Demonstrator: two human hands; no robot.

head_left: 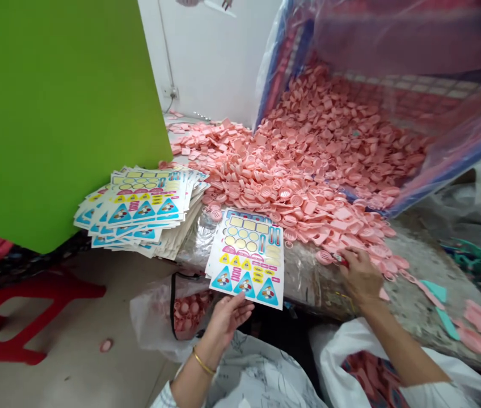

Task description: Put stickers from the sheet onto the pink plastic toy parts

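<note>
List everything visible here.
Printed rectangular paper sheets: many, multicoloured, left and centre.
Flat worktable: one, grey, centre.
Lattice plastic crate: one, blue and pink, upper right.
Small plastic pieces: countless, mostly pink, few teal, worktable and crate.
Large panel: one, green, left.
Plastic stool: one, red, lower left.
Plastic bag: one, clear, below worktable.
Soft sack: one, white, lower right.
Unclear heap: one, green, right.
Wall: one, white, behind.
Left hand: one, fingers gripping centre sheets.
Right hand: one, near pink pieces.

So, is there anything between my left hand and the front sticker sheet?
Nothing visible: your left hand is right at the lower edge of the front sheet. The pink pieces lie beyond the sheet, not in between.
</note>
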